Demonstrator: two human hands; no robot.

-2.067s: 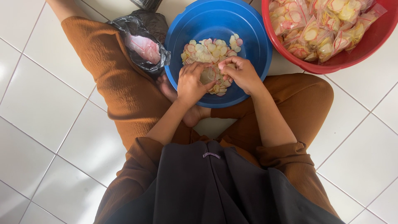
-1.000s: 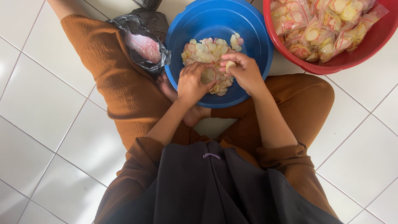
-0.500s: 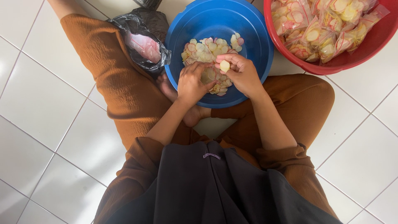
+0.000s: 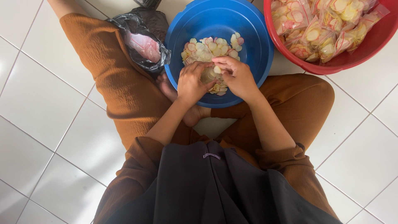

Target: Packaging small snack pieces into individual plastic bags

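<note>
Together, the right hand [image 4: 237, 78] pinched one thin, pale, pink-rimmed cracker chip [image 4: 217, 69] edgewise while the left hand [image 4: 191, 82] gripped a small clear plastic bag [image 4: 207, 76] over the round blue plastic basin [image 4: 253, 37]; chips looked light, brittle, easily snapped.

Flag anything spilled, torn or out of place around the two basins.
Nothing stands out. The chips stay inside the blue basin, the filled packets sit in the red basin, and no chips show on the floor tiles.
</note>
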